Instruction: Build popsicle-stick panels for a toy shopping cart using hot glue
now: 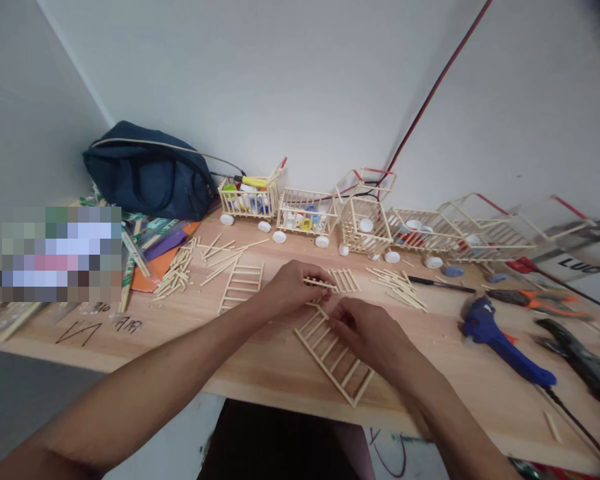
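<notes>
My left hand (297,287) is closed around a thin wooden stick panel (321,285) near the middle of the table. My right hand (365,327) is just right of it, its fingers pinched at the upper end of a ladder-like stick frame (333,360). That frame slants toward the table's front edge, and my fingers hide its top corner. Left of my left hand lies a second ladder-like frame (244,283). A small slatted panel (347,280) shows behind my hands.
Several small stick carts (307,213) with white wheels line the wall. Loose short sticks (177,273) lie left, more sticks (400,288) right. A blue glue gun (505,347) and pliers (540,300) are at the right. A dark blue bag (150,177) stands back left.
</notes>
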Tool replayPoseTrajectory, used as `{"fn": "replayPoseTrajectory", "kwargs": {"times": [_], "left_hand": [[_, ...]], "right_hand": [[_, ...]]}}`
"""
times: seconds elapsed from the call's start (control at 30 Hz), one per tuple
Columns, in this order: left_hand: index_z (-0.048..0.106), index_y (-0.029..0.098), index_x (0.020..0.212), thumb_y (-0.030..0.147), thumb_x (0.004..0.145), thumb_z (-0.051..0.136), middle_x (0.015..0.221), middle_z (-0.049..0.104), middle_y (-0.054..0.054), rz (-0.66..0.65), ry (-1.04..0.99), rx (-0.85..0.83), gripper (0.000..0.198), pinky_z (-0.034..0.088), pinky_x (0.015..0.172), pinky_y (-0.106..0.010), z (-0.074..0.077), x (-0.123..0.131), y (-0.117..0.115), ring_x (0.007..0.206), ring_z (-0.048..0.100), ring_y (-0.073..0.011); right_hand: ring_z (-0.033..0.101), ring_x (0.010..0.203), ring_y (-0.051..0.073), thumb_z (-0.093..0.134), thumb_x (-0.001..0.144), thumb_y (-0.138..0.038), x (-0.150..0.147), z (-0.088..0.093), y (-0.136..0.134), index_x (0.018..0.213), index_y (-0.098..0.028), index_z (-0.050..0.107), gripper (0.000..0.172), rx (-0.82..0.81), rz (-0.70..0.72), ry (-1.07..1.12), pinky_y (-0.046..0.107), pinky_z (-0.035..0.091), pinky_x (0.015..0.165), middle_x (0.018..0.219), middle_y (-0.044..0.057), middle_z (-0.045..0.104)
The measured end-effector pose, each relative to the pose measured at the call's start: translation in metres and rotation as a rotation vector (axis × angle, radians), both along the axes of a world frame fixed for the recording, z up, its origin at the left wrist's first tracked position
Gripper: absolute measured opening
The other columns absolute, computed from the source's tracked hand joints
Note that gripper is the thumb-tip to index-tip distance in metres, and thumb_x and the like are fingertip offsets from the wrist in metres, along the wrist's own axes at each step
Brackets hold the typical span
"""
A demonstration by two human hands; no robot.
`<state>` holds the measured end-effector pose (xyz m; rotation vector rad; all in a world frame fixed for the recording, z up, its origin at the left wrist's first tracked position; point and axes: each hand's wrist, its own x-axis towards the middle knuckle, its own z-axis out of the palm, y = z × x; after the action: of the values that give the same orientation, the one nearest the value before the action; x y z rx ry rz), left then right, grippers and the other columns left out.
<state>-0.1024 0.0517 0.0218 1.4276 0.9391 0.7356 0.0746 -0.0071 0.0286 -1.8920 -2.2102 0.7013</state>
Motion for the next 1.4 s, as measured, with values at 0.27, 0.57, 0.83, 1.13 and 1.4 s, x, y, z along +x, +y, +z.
{"fn": "replayPoseTrajectory", "kwargs": {"times": [0.27,0.57,0.83,1.13,1.4], "left_hand": [[0.075,0.011,0.090,0.015,0.069,0.066,0.084,0.075,-0.007,-0.005,0.019,0.063,0.023,0.053,0.074,-0.026,-0.003,-0.002,0.004,0.079,0.069,-0.0179],[0.074,0.012,0.088,0.011,0.068,0.065,0.077,0.074,-0.006,0.009,-0.014,0.057,0.022,0.053,0.072,-0.026,0.003,-0.004,0.004,0.074,0.069,-0.0163],[0.073,0.011,0.086,0.010,0.067,0.066,0.072,0.072,-0.004,0.038,-0.038,0.023,0.020,0.051,0.070,-0.024,0.009,-0.004,0.003,0.070,0.067,-0.0144],[0.074,0.012,0.090,0.023,0.069,0.071,0.080,0.075,-0.008,0.044,-0.015,0.075,0.023,0.053,0.076,-0.029,0.009,-0.009,0.005,0.079,0.069,-0.0187],[0.075,0.012,0.093,0.027,0.073,0.069,0.086,0.076,-0.009,0.083,0.089,0.181,0.026,0.052,0.079,-0.029,0.020,-0.012,0.006,0.083,0.069,-0.0186]], "right_hand": [[0.058,0.073,0.016,0.056,0.084,-0.027,-0.008,0.012,-0.009,0.083,-0.021,0.060,0.008,-0.045,-0.026,-0.078,0.026,0.029,0.060,0.086,0.004,0.069],[0.059,0.075,0.019,0.054,0.084,-0.024,-0.011,0.020,-0.013,0.085,-0.020,0.061,0.008,-0.063,0.039,-0.193,0.028,0.029,0.061,0.088,0.006,0.069],[0.063,0.078,0.023,0.045,0.088,-0.022,-0.018,0.025,-0.013,0.085,-0.017,0.061,0.017,-0.076,0.041,-0.300,0.030,0.030,0.061,0.089,0.012,0.071],[0.058,0.065,0.016,0.047,0.083,-0.022,0.021,0.014,-0.005,0.088,-0.020,0.058,0.012,0.036,-0.037,0.070,0.027,0.038,0.062,0.073,0.003,0.066],[0.051,0.056,0.013,0.049,0.081,-0.026,0.033,0.032,0.000,0.075,-0.020,0.057,0.012,0.115,-0.001,0.123,0.025,0.035,0.055,0.063,-0.001,0.060]]}}
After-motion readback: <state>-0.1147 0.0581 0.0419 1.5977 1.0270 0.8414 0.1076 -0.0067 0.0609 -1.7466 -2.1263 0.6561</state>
